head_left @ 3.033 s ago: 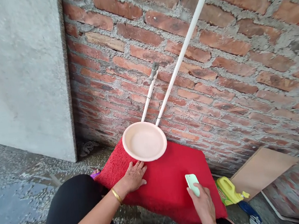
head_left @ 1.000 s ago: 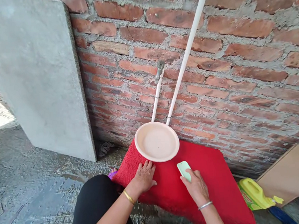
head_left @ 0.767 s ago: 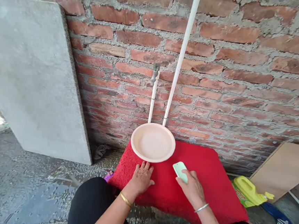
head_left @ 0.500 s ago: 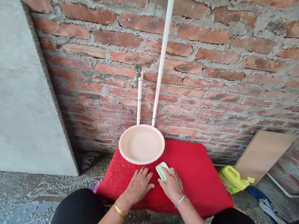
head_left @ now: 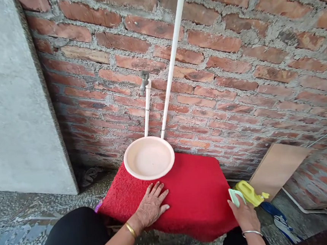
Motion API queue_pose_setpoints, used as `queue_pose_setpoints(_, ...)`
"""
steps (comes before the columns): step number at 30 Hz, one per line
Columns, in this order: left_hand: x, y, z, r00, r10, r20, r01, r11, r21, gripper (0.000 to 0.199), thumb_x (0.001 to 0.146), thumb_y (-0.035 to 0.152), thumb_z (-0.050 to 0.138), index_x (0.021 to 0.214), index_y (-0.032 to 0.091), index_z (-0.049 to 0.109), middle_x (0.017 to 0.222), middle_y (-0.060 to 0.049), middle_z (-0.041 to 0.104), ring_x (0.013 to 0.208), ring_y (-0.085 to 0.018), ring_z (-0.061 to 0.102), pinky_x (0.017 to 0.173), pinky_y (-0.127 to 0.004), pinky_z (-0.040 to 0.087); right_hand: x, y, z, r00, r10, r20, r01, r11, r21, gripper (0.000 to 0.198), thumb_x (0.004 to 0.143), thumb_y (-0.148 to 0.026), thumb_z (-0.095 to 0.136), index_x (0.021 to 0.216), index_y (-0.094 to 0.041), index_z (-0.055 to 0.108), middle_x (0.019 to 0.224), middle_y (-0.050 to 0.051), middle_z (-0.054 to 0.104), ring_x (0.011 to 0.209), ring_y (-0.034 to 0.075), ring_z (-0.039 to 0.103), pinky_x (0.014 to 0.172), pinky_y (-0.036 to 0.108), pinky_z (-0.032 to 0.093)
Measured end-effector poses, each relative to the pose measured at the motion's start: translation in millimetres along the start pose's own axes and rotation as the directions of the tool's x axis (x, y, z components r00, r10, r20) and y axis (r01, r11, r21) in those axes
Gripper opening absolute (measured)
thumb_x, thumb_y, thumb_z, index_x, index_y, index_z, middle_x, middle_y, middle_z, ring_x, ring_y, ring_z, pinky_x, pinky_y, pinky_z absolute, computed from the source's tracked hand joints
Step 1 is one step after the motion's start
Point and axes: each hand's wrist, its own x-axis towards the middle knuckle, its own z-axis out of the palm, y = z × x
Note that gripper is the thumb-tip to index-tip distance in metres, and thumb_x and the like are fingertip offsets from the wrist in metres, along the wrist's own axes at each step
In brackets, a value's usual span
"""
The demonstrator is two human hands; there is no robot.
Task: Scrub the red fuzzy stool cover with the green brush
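Observation:
My left hand (head_left: pixel 152 204) lies flat on the red cloth (head_left: pixel 196 188), fingers spread, just below the cream basin. The cloth drapes over a low support that it hides; its left part looks rough and nubby, its right part smoother. At the cloth's right edge my right hand (head_left: pixel 245 216) grips a pale green scrub brush (head_left: pixel 236 197). The brush's underside is out of sight, so I cannot tell whether it touches the cloth. The round cream basin (head_left: pixel 129 167) rests on the cloth's far left part, with nothing visible inside.
A grey tap (head_left: pixel 144 81) on a white pipe stands behind the basin, against a brick wall (head_left: pixel 218 60). At right are a yellow jug (head_left: pixel 248 192), a tan board (head_left: pixel 278 169) and blue-and-white slippers (head_left: pixel 284 226). A concrete slab (head_left: pixel 9 94) leans at left above wet ground.
My right hand has moved with the brush from the middle of the cloth to its right edge. My left hand stays flat near the basin. The view has shifted slightly right.

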Motion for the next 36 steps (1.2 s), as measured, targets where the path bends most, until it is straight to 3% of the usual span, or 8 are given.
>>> queue_pose_setpoints(4, 1, 0, -3, 1.000, -0.015, 0.013, 0.015, 1.000, 0.000, 0.054, 0.093, 0.057, 0.052, 0.141, 0.031, 0.052, 0.149, -0.010, 0.048, 0.142, -0.032, 0.037, 0.116, -0.055, 0.028, -14, -11, -3, 0.999, 0.020, 0.030, -0.020, 1.000, 0.006, 0.060, 0.091, -0.054, 0.044, 0.137, -0.019, 0.055, 0.109, 0.019, 0.064, 0.095, 0.033, 0.068, 0.086, 0.044, 0.051)
queue_pose_setpoints(10, 0, -3, -2, 1.000, -0.004, -0.010, 0.005, 1.000, 0.016, 0.051, 0.093, 0.056, 0.053, 0.138, 0.031, 0.055, 0.149, -0.009, 0.049, 0.140, -0.031, 0.039, 0.115, -0.052, 0.029, -72, -114, 1, 0.906, -0.417, 0.072, 0.403, 0.902, 0.157, 0.046, 0.091, -0.044, 0.049, 0.134, -0.031, 0.059, 0.118, 0.008, 0.061, 0.105, 0.024, 0.062, 0.096, 0.034, 0.048)
queue_pose_setpoints(13, 0, -4, 0, 1.000, 0.000, -0.014, 0.000, 1.000, 0.018, 0.050, 0.093, 0.055, 0.053, 0.138, 0.032, 0.055, 0.149, -0.008, 0.049, 0.139, -0.031, 0.040, 0.115, -0.051, 0.030, -79, -134, -3, 0.862, -0.493, 0.116, 0.475, 0.867, 0.152, 0.045, 0.090, -0.039, 0.053, 0.134, -0.033, 0.059, 0.120, 0.006, 0.060, 0.106, 0.023, 0.061, 0.097, 0.032, 0.047)
queue_pose_setpoints(19, 1, -1, -3, 1.000, -0.005, 0.005, 0.005, 1.000, 0.008, 0.051, 0.094, 0.055, 0.052, 0.138, 0.031, 0.055, 0.149, -0.008, 0.049, 0.140, -0.031, 0.039, 0.115, -0.052, 0.029, -37, -59, -14, 0.949, -0.253, 0.189, 0.270, 0.960, -0.070, 0.048, 0.094, -0.043, 0.047, 0.139, -0.027, 0.055, 0.116, 0.010, 0.062, 0.103, 0.024, 0.063, 0.097, 0.035, 0.047)
queue_pose_setpoints(24, 1, 0, -6, 1.000, -0.017, 0.022, 0.017, 1.000, 0.000, 0.050, 0.094, 0.054, 0.052, 0.139, 0.030, 0.054, 0.150, -0.009, 0.048, 0.140, -0.032, 0.038, 0.115, -0.055, 0.029, -25, -2, -18, 0.995, 0.002, 0.096, 0.017, 0.980, -0.199, 0.055, 0.094, -0.049, 0.045, 0.140, -0.021, 0.054, 0.109, 0.015, 0.063, 0.093, 0.027, 0.067, 0.088, 0.038, 0.051)
queue_pose_setpoints(27, 1, -2, -4, 1.000, -0.012, 0.013, 0.012, 1.000, 0.017, 0.050, 0.095, 0.053, 0.052, 0.139, 0.031, 0.054, 0.150, -0.009, 0.048, 0.140, -0.032, 0.039, 0.114, -0.055, 0.029, -47, -11, -11, 0.984, -0.172, 0.046, 0.174, 0.983, -0.055, 0.049, 0.091, -0.048, 0.048, 0.132, -0.024, 0.060, 0.112, 0.013, 0.064, 0.099, 0.026, 0.066, 0.090, 0.036, 0.051)
queue_pose_setpoints(31, -1, -7, 5, 0.999, 0.023, -0.039, -0.021, 0.998, 0.051, 0.049, 0.094, 0.054, 0.052, 0.138, 0.031, 0.055, 0.148, -0.009, 0.050, 0.139, -0.031, 0.041, 0.114, -0.053, 0.030, -76, -29, 3, 0.895, -0.444, 0.049, 0.423, 0.877, 0.225, 0.045, 0.087, -0.049, 0.052, 0.127, -0.032, 0.064, 0.116, 0.005, 0.065, 0.105, 0.023, 0.064, 0.096, 0.033, 0.050)
queue_pose_setpoints(36, -2, -12, 15, 0.990, 0.065, -0.125, -0.056, 0.996, 0.072, 0.049, 0.094, 0.056, 0.052, 0.137, 0.032, 0.056, 0.146, -0.007, 0.052, 0.137, -0.029, 0.043, 0.113, -0.050, 0.030, -60, 8, 4, 0.943, -0.325, 0.074, 0.308, 0.934, 0.181, 0.049, 0.086, -0.049, 0.048, 0.127, -0.028, 0.064, 0.116, 0.009, 0.065, 0.101, 0.027, 0.066, 0.092, 0.038, 0.053)
